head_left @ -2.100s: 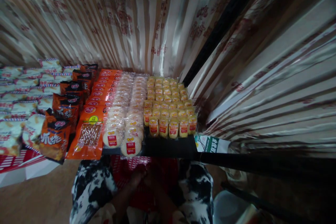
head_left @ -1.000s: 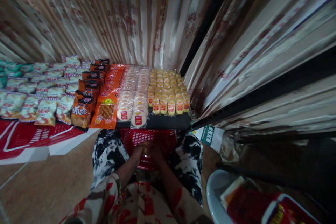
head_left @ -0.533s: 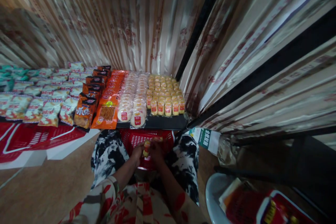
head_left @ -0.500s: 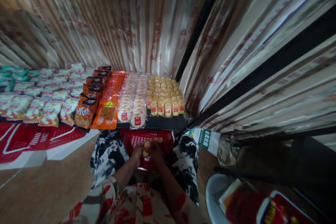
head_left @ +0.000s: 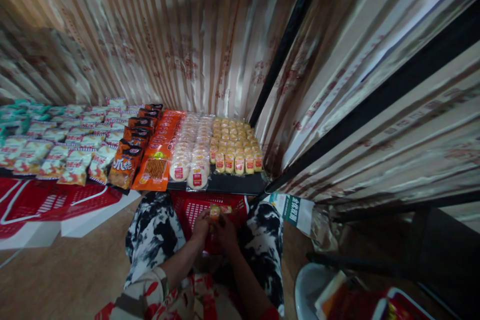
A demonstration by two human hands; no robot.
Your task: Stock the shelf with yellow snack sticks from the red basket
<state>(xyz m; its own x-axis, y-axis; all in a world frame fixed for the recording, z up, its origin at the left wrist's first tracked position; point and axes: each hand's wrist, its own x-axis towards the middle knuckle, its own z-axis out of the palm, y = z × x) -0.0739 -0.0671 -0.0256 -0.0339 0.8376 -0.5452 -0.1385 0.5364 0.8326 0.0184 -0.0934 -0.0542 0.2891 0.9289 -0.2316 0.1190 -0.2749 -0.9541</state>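
Observation:
Over the red basket (head_left: 191, 205) between my knees, both hands are close together. My left hand (head_left: 201, 226) is closed on a small yellow wrapped cake (head_left: 215, 213) with a red label. My right hand (head_left: 226, 235) has its fingers closed against the same cake from the other side. A second yellow and red packet (head_left: 226, 208) shows just beyond the right fingers; whether they grip it is hard to make out. Matching wrapped cakes (head_left: 236, 145) stand in tight rows on the black shelf (head_left: 232, 185) ahead.
Left along the shelf are round white crackers (head_left: 197, 177), orange stick-snack bags (head_left: 155, 165), brown snack bags (head_left: 125, 165) and pale snack bags (head_left: 77, 165). Red baskets (head_left: 90, 205) lie below them. A black post (head_left: 288, 45), curtain (head_left: 187, 35) and pale basin (head_left: 305, 285) are around.
My hands have turned the held cake, so it now appears shorter and more end-on. The camera view has tipped slightly, with the shelf lower in the picture.

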